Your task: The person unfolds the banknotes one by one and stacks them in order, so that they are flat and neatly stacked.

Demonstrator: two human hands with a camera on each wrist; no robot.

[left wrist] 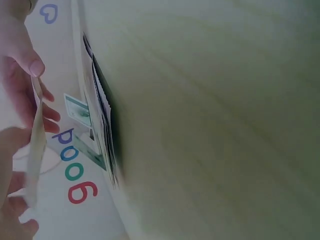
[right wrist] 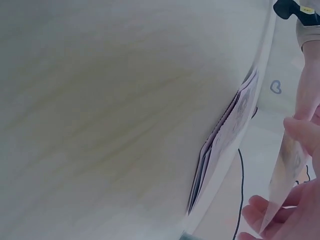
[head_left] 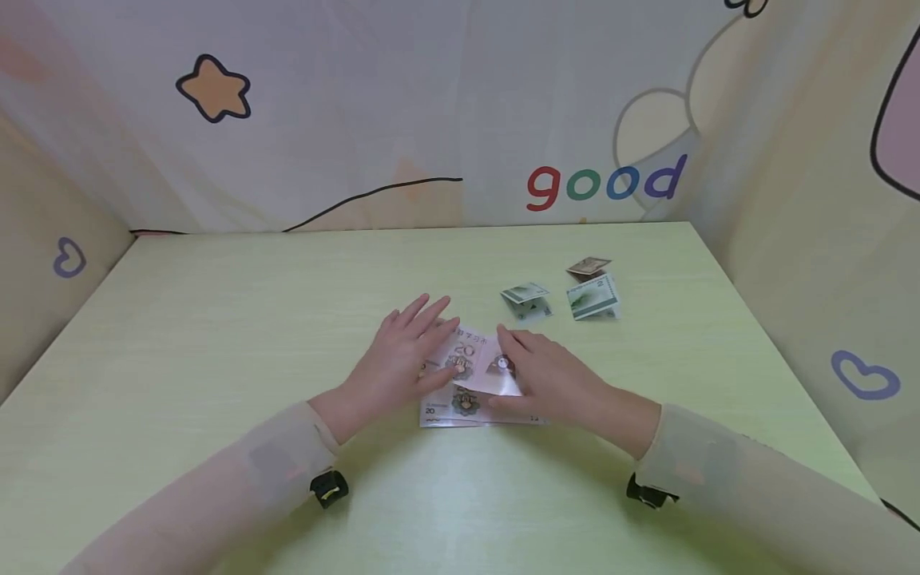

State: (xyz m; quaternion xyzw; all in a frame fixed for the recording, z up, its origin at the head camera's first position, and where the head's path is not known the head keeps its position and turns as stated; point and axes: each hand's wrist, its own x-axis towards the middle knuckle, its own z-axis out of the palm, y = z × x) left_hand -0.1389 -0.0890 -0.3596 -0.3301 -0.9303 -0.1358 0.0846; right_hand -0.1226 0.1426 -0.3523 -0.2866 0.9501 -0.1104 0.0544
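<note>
Both hands hold one pinkish banknote (head_left: 477, 347) marked 20, raised above the table. My left hand (head_left: 388, 367) has its thumb over the note's left part, the other fingers spread along its far side. The right hand (head_left: 564, 379) grips the right end between thumb and fingers. Under it lies a small stack of 20 banknotes (head_left: 442, 413), its layered edges showing in the left wrist view as a stack (left wrist: 102, 115) and in the right wrist view as a stack (right wrist: 225, 135). The raised note (left wrist: 37, 145) stands nearly edge-on in the left wrist view.
Beyond the hands, two green folded banknotes (head_left: 526, 302) (head_left: 593, 296) and a brown folded banknote (head_left: 588, 266) stand half open on the pale green table (head_left: 216, 335). A printed curtain (head_left: 323, 120) rises behind the table's far edge and along both sides.
</note>
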